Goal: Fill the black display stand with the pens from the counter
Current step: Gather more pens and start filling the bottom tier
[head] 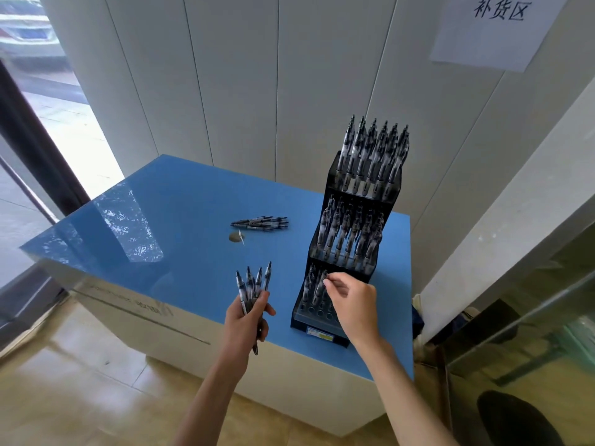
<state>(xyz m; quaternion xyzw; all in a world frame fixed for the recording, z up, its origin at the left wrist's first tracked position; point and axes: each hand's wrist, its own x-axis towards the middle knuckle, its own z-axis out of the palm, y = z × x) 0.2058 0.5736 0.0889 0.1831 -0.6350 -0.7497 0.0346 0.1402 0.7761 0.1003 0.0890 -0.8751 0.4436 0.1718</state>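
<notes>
**Pens going into the bottom tier**

On the blue surface [161, 220] a small pile of loose pens [262, 222] lies near the middle. The left hand [246, 320] grips a fanned bundle of pens [254, 284], tips up. The right hand [352, 300] pinches one pen [319, 289] in the lowest tier of the black display stand [351, 252], whose upper two tiers are full.

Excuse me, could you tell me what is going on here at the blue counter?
A person is filling a black three-tier display stand with clear-barrelled black pens. The left hand grips a bunch of pens, while the right hand pinches one pen at the bottom tier. The two upper tiers look full; the bottom tier has open holes at the front. A small pile of pens lies on the glossy blue counter.
</notes>
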